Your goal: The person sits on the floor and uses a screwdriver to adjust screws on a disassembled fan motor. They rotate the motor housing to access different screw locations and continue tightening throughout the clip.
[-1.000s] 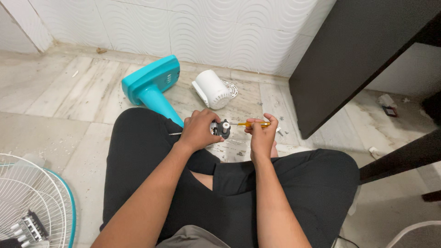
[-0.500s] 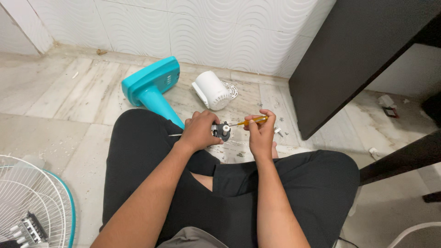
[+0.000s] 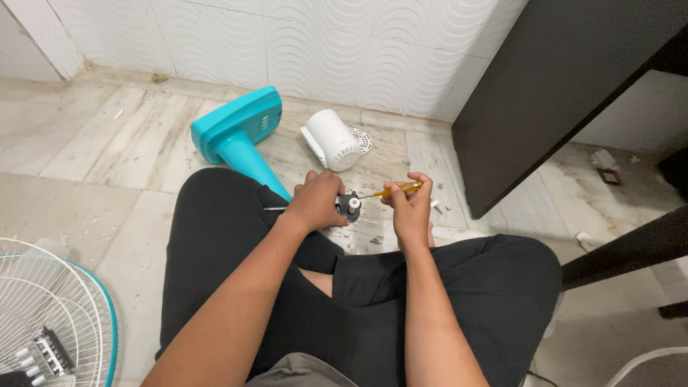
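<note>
Fan parts spread on the floor around a seated person's lap.

The left hand (image 3: pixel 315 201) and right hand (image 3: pixel 410 208) meet above the knees, a small motor part (image 3: pixel 350 206) between them and a screwdriver (image 3: pixel 393 190) in the right. Beyond them lie the fan stand (image 3: pixel 240 136) to the left and the motor housing (image 3: pixel 331 140) to its right, near the wall (image 3: pixel 322 50). A cabinet (image 3: pixel 559 86) stands to the right; a fan grille (image 3: pixel 50 322) lies near left.
</note>
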